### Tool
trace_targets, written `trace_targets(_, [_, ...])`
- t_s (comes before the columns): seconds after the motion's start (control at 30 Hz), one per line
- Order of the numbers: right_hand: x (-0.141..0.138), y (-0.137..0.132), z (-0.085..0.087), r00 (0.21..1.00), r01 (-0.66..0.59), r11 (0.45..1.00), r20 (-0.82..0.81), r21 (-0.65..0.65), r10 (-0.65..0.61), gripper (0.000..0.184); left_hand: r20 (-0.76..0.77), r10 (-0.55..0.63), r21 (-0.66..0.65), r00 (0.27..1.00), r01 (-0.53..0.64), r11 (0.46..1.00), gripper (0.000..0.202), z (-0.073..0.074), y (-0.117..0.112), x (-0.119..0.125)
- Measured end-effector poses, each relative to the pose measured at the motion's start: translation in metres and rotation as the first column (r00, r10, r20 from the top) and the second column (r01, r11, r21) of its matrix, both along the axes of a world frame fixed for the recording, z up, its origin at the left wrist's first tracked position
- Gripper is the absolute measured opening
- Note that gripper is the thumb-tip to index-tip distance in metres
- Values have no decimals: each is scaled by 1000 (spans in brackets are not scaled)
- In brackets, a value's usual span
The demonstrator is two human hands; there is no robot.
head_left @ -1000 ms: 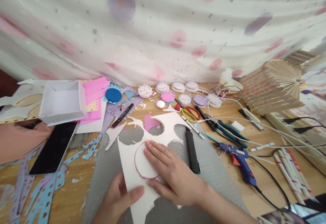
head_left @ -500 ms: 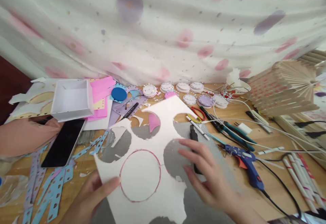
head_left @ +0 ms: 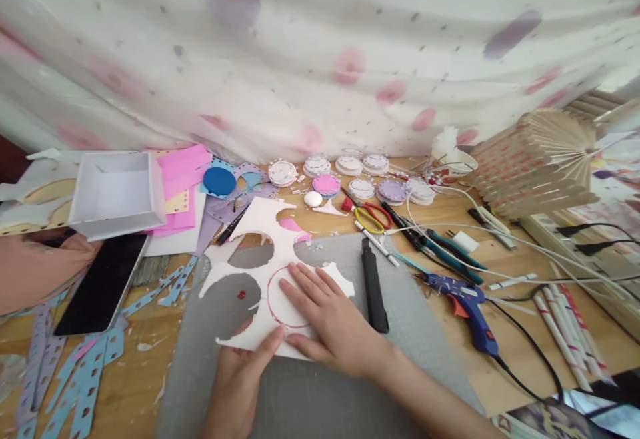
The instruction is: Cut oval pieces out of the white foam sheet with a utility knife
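A white foam sheet (head_left: 260, 236) with several round holes cut out lies on a grey mat (head_left: 300, 399). A red circle (head_left: 273, 299) is drawn on it. My right hand (head_left: 333, 326) lies flat on the sheet, fingers stretched over the circle. My left hand (head_left: 240, 379) holds the sheet's near edge, thumb on top. A black craft knife (head_left: 374, 286) lies on the mat just right of my right hand.
A white box (head_left: 113, 192), pink paper (head_left: 183, 172) and a dark phone (head_left: 100, 286) sit at left. Another person's arm (head_left: 30, 272) rests at far left. Scissors (head_left: 370, 216), pliers (head_left: 440, 246), a blue glue gun (head_left: 465, 302), cables, round discs (head_left: 350, 166) and a stick stack (head_left: 540, 166) are at right.
The sheet has been turned and set back down on the mat. My right hand came back from near the knife onto the drawn circle. My left hand shifted along the sheet's near edge.
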State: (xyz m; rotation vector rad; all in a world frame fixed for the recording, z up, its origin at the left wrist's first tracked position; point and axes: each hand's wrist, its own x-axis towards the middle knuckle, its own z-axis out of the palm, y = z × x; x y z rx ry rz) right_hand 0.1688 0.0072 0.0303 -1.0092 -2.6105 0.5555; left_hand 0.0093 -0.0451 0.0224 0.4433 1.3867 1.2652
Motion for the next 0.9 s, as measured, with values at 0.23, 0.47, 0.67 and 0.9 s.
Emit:
trace_targets(0.23, [15, 17, -13, 991, -89, 995, -104, -48, 84, 70, 57, -123, 61, 991, 119, 991, 54, -6, 2, 0])
trace_targets(0.47, [33, 19, -12, 972, -170, 979, -181, -115, 148, 60, 87, -440, -8, 894, 442, 897, 45, -2, 22, -33])
trace_targets(0.67, [26, 13, -11, 951, -182, 974, -274, -132, 141, 71, -218, -521, -63, 825, 521, 851, 30, 0, 39, -25])
trace_targets(0.9, [23, 13, -17, 934, -162, 981, -338, -106, 118, 71, -200, -434, -101, 878, 423, 901, 15, -12, 31, -14])
